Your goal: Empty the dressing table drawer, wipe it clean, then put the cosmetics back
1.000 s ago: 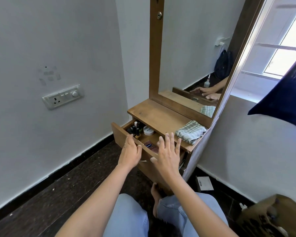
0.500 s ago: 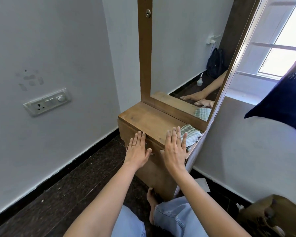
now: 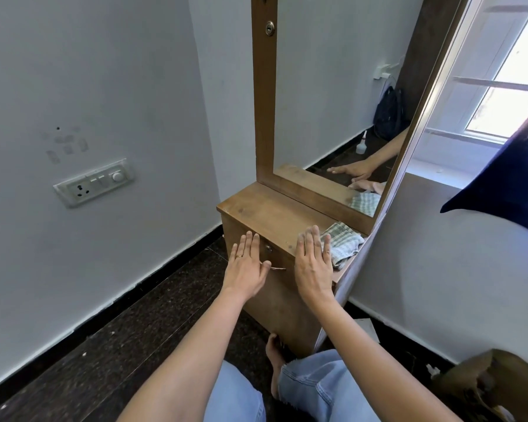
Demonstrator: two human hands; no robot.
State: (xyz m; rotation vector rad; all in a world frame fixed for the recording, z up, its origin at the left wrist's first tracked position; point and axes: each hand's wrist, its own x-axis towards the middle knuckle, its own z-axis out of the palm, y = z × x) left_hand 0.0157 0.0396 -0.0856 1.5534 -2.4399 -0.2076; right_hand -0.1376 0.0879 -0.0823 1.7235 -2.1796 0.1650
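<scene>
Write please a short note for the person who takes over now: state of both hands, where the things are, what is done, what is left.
Left hand: open, flat against the drawer front, beside the metal handle.
Right hand: open, fingers over the top edge, next to the checked cloth lying on the dressing table top.
Drawer: shut; the cosmetics are not visible.
Done: the drawer is closed; the contents cannot be checked from here.
Left: likely only to take the hands away and put the cloth away.
</scene>
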